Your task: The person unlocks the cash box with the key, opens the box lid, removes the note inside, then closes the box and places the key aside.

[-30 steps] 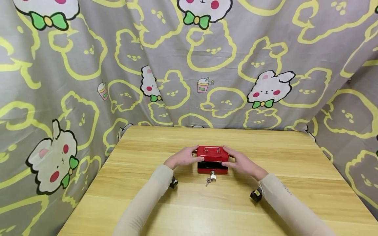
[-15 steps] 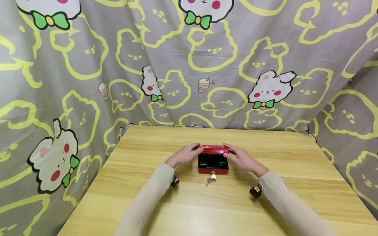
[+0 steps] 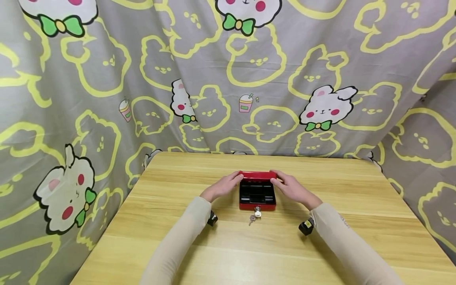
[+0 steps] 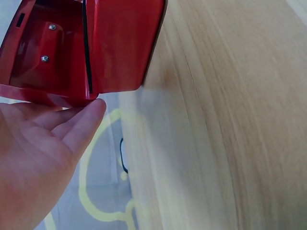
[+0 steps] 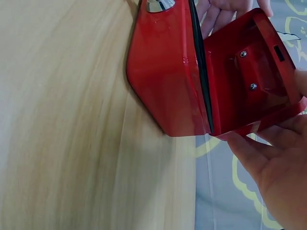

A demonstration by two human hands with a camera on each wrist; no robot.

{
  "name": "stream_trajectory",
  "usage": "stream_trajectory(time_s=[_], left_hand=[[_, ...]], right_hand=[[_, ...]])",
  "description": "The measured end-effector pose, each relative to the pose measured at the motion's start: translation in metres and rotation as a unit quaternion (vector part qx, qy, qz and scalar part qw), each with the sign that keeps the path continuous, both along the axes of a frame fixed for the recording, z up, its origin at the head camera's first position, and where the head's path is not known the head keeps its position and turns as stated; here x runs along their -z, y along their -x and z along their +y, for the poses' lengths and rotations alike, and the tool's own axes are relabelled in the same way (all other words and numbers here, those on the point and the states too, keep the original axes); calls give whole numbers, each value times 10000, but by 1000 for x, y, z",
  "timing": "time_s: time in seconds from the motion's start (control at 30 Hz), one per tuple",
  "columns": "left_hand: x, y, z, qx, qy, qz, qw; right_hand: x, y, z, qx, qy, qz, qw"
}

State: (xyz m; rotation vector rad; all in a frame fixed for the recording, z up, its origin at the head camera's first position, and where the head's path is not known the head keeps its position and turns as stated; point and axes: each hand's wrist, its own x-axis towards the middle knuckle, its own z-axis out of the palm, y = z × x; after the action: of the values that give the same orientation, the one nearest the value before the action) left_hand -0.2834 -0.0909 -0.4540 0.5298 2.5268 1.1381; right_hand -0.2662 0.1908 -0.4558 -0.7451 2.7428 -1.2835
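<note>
A small red metal cash box (image 3: 246, 206) stands on the table with its lid (image 3: 257, 176) tipped up and back. Its black inside (image 3: 256, 190) shows no loose contents. At the lid's left side my left hand (image 3: 223, 187) holds the edge, fingers along the side wall in the left wrist view. Opposite, my right hand (image 3: 293, 190) grips the right side, thumb (image 5: 301, 82) at the front edge and fingers along the side. A key sits in the front lock (image 3: 257, 212), and a second key (image 3: 252, 219) hangs beside it onto the table.
The wooden table (image 3: 178, 253) reaches back to a grey curtain (image 3: 213, 134) with yellow cartoon outlines. More curtain hangs at both sides. Black wrist cameras (image 3: 306, 227) sit under both sleeves.
The lid has swung from partly raised to upright and tilted back, uncovering the black inside. Both hands have moved back slightly with it, while the box body and keys have stayed in place.
</note>
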Motion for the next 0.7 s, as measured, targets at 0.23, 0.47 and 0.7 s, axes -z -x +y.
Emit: stream_trajectory(time_s=[0.23, 0.47, 0.7], left_hand=[[2, 4, 3, -161, -111, 193, 9996], [5, 11, 6, -273, -318, 377, 9984], [5, 17, 11, -486, -657, 455, 9956]], right_hand=[[-1, 5, 2, -6, 268, -252, 9993], [-1, 11, 0, 267, 341, -255, 9987], [-1, 18, -4, 491, 742, -377, 9953]])
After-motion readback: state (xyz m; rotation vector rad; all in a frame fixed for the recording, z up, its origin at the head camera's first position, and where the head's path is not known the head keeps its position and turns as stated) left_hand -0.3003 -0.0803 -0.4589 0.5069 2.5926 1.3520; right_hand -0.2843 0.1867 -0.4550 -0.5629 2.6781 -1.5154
